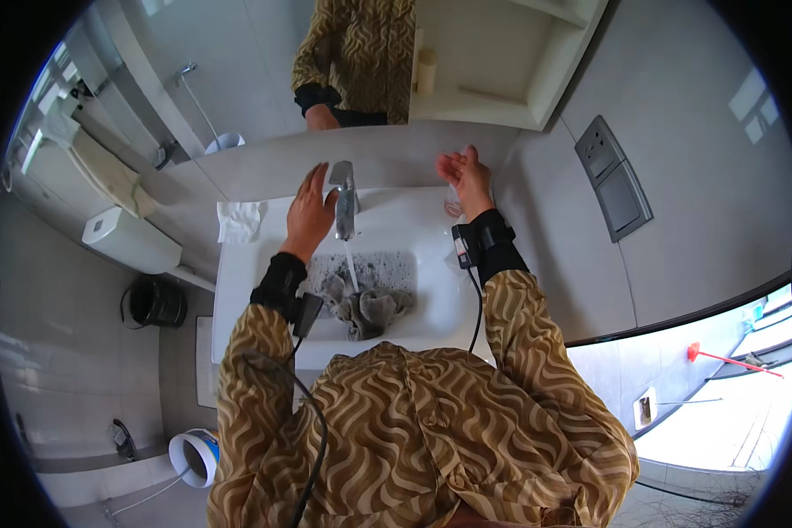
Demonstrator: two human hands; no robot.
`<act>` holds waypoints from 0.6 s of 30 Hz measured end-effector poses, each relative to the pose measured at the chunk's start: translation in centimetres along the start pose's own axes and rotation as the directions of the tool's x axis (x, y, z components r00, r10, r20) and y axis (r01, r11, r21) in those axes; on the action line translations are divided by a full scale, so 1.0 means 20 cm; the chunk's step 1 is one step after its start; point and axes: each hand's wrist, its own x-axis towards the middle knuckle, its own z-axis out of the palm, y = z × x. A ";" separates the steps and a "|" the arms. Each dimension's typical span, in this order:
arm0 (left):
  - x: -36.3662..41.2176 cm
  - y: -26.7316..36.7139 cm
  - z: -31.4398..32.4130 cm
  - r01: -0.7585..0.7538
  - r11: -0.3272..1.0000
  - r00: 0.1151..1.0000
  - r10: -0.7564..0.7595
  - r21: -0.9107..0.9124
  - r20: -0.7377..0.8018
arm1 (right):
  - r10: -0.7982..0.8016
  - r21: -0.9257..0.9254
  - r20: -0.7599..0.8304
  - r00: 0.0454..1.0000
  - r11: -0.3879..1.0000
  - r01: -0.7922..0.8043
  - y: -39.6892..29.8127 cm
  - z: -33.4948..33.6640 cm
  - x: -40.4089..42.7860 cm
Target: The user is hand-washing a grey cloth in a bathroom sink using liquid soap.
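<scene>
Water runs from the chrome faucet (344, 204) into the white sink (439, 284). A wet grey cloth (366, 310) lies bunched in the basin, in dark, foamy water (386, 264). My left hand (311, 214) is raised just left of the faucet, fingers apart; whether it touches the metal I cannot tell. Above the sink's right back corner, my right hand (467, 177) is lifted with its fingers partly curled, and no object shows in it. Beneath it, partly hidden by the wrist, is a small clear and reddish item (453, 206) that I cannot identify.
White tissue (239, 221) rests on the sink's back left corner. A mirror (264, 66) and an open cabinet (488, 66) are above. Left of the sink are a toilet tank (132, 241), a black bucket (158, 301) and a white bucket (195, 459). Cables hang from both wrist devices.
</scene>
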 end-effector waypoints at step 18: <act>0.14 -0.15 0.31 -0.135 0.913 0.956 0.018 0.384 0.293 | -0.020 -0.065 -0.002 1.000 0.998 0.020 0.02 0.02 0.01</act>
